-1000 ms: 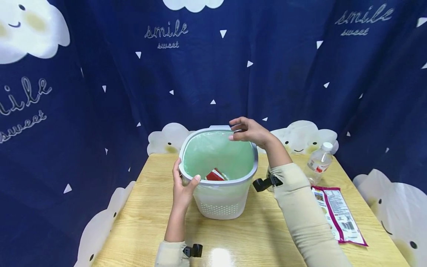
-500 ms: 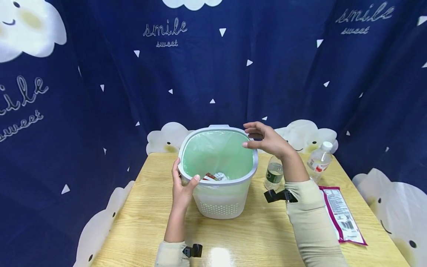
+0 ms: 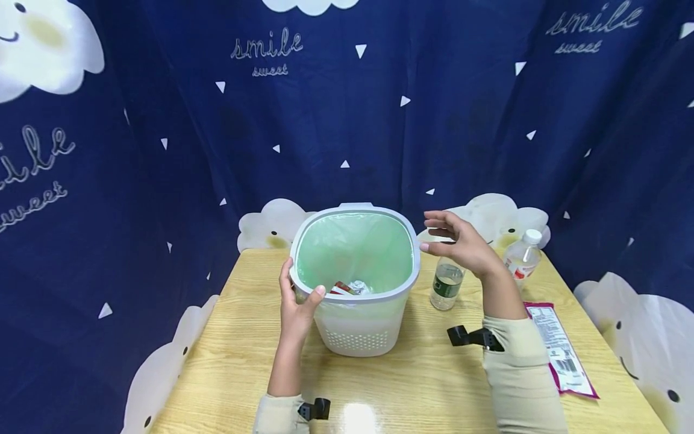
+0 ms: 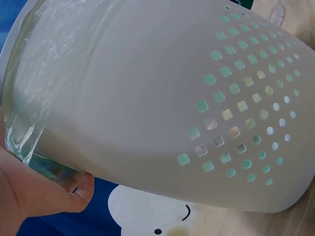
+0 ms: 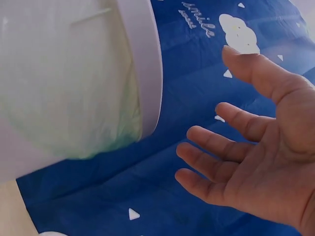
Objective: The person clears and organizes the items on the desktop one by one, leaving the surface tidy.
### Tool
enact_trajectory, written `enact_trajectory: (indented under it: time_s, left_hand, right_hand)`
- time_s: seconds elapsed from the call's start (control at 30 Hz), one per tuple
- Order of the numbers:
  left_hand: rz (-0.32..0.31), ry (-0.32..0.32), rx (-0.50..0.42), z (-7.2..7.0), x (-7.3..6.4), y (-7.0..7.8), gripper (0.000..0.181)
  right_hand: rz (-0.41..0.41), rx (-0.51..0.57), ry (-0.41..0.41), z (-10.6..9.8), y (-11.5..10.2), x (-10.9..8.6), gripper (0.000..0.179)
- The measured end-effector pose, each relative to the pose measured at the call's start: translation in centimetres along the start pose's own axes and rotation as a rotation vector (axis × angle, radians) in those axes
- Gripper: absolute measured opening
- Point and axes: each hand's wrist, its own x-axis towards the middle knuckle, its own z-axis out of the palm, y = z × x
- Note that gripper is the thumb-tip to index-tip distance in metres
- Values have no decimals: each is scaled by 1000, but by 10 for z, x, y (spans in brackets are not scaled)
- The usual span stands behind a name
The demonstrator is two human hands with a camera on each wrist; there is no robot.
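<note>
A white plastic bin [image 3: 358,328] with a green liner bag [image 3: 352,250] stands on the table, its mouth tilted toward me. My left hand [image 3: 297,310] grips the bin's left front rim, thumb on top and fingers along the outer side; the left wrist view shows this hand [image 4: 44,191] at the bag's folded edge. Inside the bin lie a red and white packet [image 3: 341,289] and a crumpled silvery piece [image 3: 358,287]. To the right of the rim, my right hand [image 3: 461,244] hangs in the air with fingers spread apart, holding nothing.
Below my right hand stands a clear bottle with a green label [image 3: 447,286]. Farther right are a clear bottle with a white cap [image 3: 523,256] and a flat white and magenta packet [image 3: 561,349] on the wooden table [image 3: 228,367]. A blue curtain [image 3: 325,120] hangs behind.
My right hand has moved from above the bin's mouth out to the right. A silvery piece now shows beside the red packet inside. The left hand has kept its place.
</note>
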Motion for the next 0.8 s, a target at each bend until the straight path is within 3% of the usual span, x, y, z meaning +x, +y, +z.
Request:
enact_trajectory:
  time_s: [0.5, 0.8]
  left_hand:
    - [6, -8, -11, -1, 1, -2, 87]
    - [-5, -8, -3, -1, 1, -1, 87]
  right_hand:
    - [68, 23, 54, -13, 33, -25, 63]
    - [19, -20, 148, -11, 61, -37, 54]
